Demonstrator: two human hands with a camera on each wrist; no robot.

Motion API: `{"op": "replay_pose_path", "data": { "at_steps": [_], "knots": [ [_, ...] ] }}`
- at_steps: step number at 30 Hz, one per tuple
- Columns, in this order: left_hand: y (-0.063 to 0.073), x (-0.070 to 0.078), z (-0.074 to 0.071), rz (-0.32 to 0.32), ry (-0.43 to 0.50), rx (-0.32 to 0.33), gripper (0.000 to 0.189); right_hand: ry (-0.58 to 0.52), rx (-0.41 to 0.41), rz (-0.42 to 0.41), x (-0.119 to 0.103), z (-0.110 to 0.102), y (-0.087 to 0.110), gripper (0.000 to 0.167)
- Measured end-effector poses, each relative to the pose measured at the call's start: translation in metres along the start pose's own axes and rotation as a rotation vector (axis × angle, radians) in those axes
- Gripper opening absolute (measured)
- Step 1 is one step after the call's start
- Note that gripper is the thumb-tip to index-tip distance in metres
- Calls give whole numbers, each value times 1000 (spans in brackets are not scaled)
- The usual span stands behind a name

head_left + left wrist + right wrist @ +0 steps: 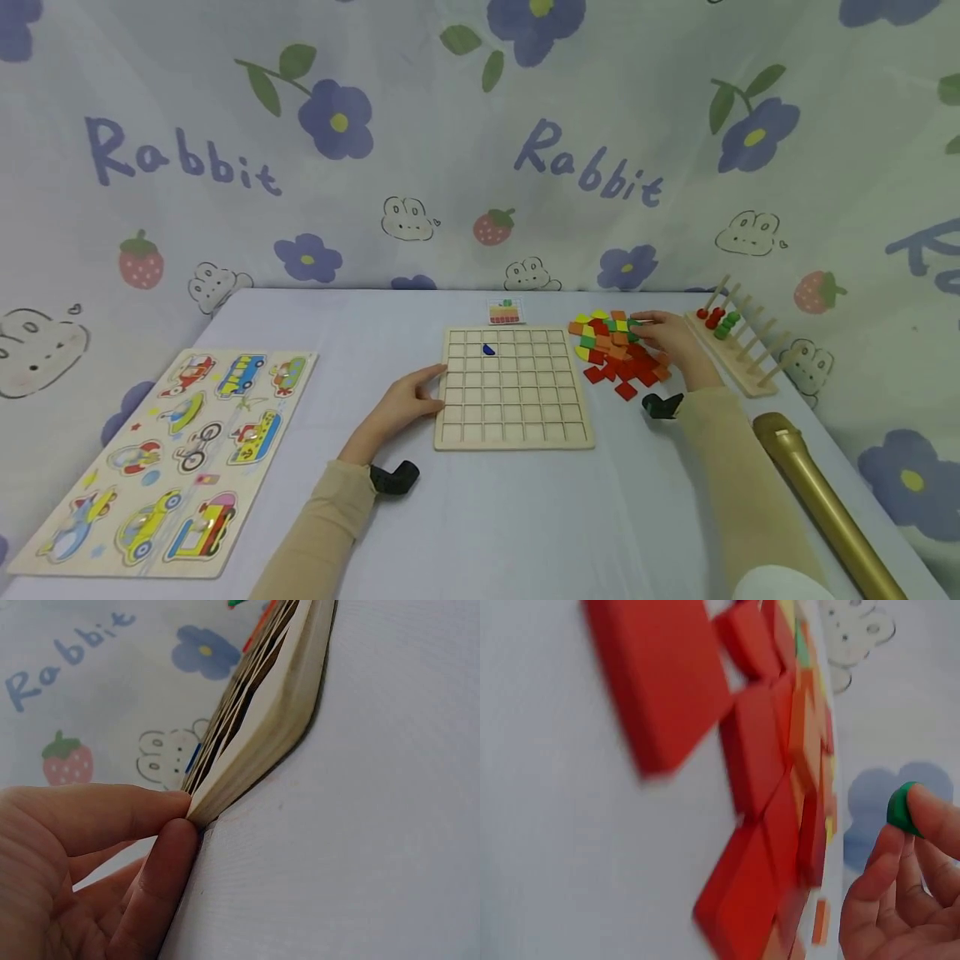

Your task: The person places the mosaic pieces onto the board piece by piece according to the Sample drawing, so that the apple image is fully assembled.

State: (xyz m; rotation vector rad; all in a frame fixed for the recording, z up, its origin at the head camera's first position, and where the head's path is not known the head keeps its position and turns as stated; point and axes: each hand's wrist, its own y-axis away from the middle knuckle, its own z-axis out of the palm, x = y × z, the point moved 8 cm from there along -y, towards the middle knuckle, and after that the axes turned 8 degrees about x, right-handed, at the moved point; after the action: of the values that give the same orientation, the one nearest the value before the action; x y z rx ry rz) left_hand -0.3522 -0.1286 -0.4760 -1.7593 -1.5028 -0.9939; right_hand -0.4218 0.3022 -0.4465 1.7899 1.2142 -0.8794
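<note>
Head view: my right hand (670,337) pinches a green block (900,808) beside the loose pile (636,365), while my left hand (400,406) grips the grid board (555,398).

My right thumb and fingertips are clamped on the block at the pile's far right side; my other thumb and finger pinch the board's left edge. One blue piece (489,350) lies on the far part of the grid, with a picture card (506,312) on the surface (510,521) at the board's far edge. Best handling, I judge: raise the block clear before moving sideways, lest my knuckles scatter the pile; pinch lightly by its rim, leaving one face free; and steady the board without tipping it.
</note>
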Motion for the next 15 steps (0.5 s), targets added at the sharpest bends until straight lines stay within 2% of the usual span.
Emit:
{"op": "replay_pose_path", "data": {
  "at_steps": [3,6,12,15],
  "knots": [
    [0,-1,-1,-1,-3,1,65,-81,-43,-7,-14,18,2,51],
    [0,-1,-1,0,-13,1,65,-114,-104,-48,-30,39,6,50],
    [-1,-2,-3,-9,-10,14,65,-179,-253,-115,-68,99,13,47],
    [1,-1,0,-11,-7,5,65,-174,-291,-126,-80,126,14,42]
  ]
}}
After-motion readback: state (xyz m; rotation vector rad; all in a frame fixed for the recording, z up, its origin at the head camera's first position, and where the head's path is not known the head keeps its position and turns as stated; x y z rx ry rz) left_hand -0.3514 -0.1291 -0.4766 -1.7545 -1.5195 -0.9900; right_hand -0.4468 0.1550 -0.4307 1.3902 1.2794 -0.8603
